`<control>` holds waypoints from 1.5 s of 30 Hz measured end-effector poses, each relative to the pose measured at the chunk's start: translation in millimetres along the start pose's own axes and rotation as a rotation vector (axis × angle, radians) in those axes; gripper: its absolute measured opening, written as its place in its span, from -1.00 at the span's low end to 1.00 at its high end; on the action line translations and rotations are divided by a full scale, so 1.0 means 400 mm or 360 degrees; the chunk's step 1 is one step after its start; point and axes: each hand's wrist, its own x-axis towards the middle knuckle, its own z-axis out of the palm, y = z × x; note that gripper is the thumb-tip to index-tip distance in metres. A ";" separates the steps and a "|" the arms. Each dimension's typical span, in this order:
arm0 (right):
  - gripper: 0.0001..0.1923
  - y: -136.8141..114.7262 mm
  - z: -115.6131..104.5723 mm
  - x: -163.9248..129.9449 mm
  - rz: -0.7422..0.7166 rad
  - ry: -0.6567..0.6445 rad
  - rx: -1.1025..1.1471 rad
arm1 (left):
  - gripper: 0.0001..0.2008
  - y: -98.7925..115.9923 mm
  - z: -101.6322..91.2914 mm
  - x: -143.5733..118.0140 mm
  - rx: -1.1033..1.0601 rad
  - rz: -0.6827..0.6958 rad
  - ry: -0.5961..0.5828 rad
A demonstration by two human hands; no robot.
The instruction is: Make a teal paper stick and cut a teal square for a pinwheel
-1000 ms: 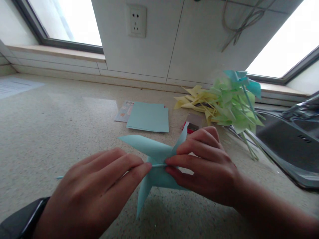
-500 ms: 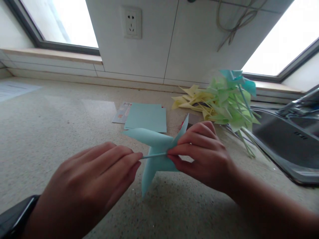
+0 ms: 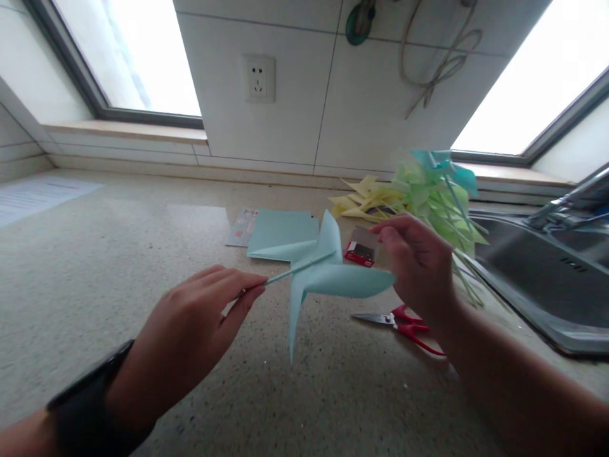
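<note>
My left hand [image 3: 204,311] pinches the thin stick of a pale blue paper pinwheel [image 3: 318,273] between thumb and fingers. The pinwheel hangs over the counter, its curved blades spread and the stick crossing its middle. Away from it, my right hand [image 3: 419,260] has bent fingers, the fingertips at the back right corner of a small red box [image 3: 360,252] with a greyish cardboard part. What lies in the box is too small to make out. Red-handled scissors [image 3: 399,322] lie on the counter below my right hand, their blades pointing left.
Light blue paper sheets [image 3: 280,230] lie stacked on a printed packet [image 3: 241,227]. Yellow and green pinwheels [image 3: 419,190] are heaped at the back right beside the sink [image 3: 547,273]. A printed page [image 3: 42,193] lies far left. A socket [image 3: 259,79] is on the wall.
My right hand has let go of the pinwheel and moved up and right to the small box. The pinwheel has turned in my left hand. The scissors now show.
</note>
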 end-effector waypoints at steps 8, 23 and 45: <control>-0.80 0.021 0.023 -0.002 0.0310 -0.0026 0.0150 | -0.82 0.028 -0.009 0.030 -0.0837 -0.0494 0.0108; -0.77 -0.173 0.114 -0.051 0.0717 -0.1191 0.0452 | -0.77 0.025 0.025 0.017 -0.1994 -0.0911 0.0165; -0.74 -0.160 0.221 -0.111 0.0776 -0.1231 0.0687 | -0.67 -0.020 0.014 0.041 -0.1903 -0.0903 0.0498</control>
